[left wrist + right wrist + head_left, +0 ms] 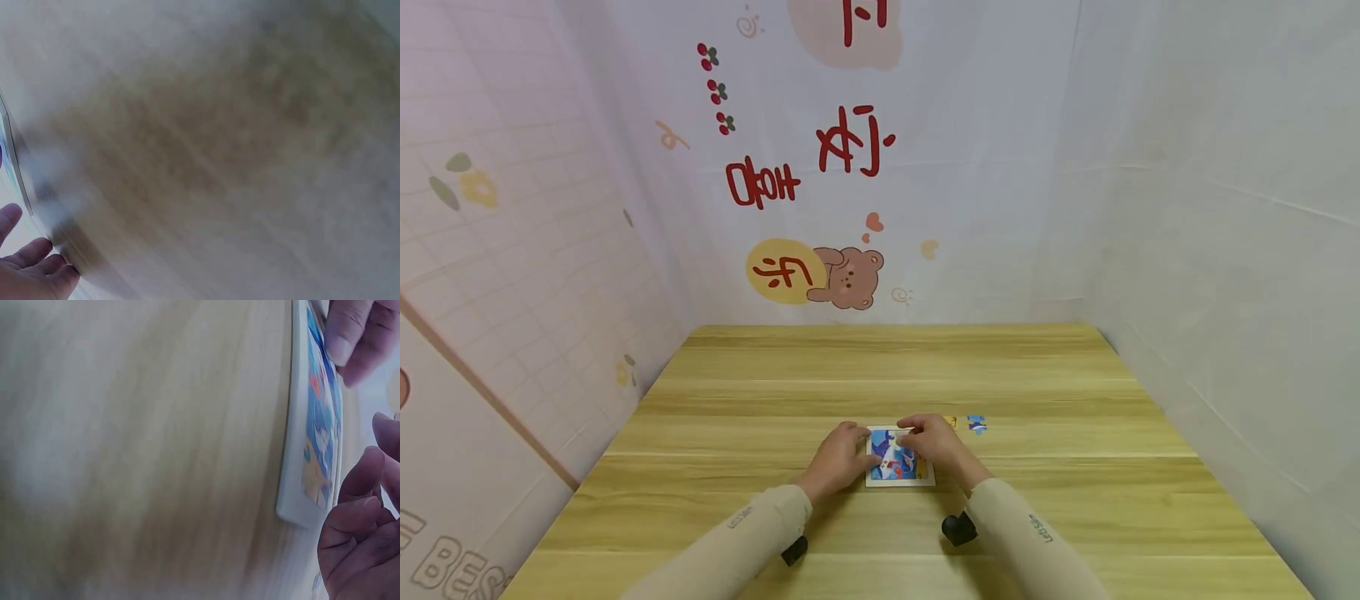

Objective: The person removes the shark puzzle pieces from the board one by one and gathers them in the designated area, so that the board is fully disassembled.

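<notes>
A picture puzzle (891,467) with blue, white and red shapes lies in a white-rimmed frame (900,484) on the table. My left hand (837,460) rests at the frame's left side, its thumb on the picture and its fingers by the upper left corner. Over the upper right part of the puzzle is my right hand (934,442), thumb and forefinger apart near the top rim. In the right wrist view the fingers of this right hand (365,537) are loosely bent beside the frame (290,456), and no piece shows between them.
A blue puzzle piece (977,424) lies on the wooden table (737,392) to the right of the frame. Next to it a yellow piece (951,421) is partly covered by the right hand. Printed cloth walls (985,208) border the table at the back and sides.
</notes>
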Motion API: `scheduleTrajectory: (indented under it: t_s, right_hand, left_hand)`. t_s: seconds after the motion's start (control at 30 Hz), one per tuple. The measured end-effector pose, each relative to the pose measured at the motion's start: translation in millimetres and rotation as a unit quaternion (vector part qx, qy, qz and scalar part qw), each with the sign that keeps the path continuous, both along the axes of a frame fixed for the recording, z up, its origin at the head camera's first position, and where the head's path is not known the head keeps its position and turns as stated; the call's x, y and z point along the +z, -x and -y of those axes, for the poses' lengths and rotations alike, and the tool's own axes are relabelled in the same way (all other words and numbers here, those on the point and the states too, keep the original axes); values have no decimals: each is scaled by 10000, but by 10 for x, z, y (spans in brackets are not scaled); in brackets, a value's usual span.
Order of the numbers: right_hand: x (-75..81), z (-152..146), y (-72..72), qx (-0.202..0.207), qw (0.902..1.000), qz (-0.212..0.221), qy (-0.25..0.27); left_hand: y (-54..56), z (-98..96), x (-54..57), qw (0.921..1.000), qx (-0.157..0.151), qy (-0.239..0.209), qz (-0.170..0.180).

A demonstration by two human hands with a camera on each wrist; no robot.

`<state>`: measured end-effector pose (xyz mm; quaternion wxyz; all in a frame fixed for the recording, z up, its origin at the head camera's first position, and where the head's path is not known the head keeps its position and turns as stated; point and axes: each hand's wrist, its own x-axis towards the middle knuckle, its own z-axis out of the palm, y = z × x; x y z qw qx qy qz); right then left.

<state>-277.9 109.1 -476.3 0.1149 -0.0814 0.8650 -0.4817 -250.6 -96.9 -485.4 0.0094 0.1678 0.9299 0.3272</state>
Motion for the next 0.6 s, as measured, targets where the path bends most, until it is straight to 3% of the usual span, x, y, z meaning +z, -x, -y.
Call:
scheduleTrajectory:
  t_s: [0.27, 0.6]
  right_hand:
    - [-112, 72, -10, -13, 9999, -112, -116]
    - [-134, 110, 12, 76, 9985, -166, -518]
  left_hand:
    - [-41, 0, -31, 9998, -37, -48, -167]
    - [-58, -18, -76, 9997, -77, 133, -189]
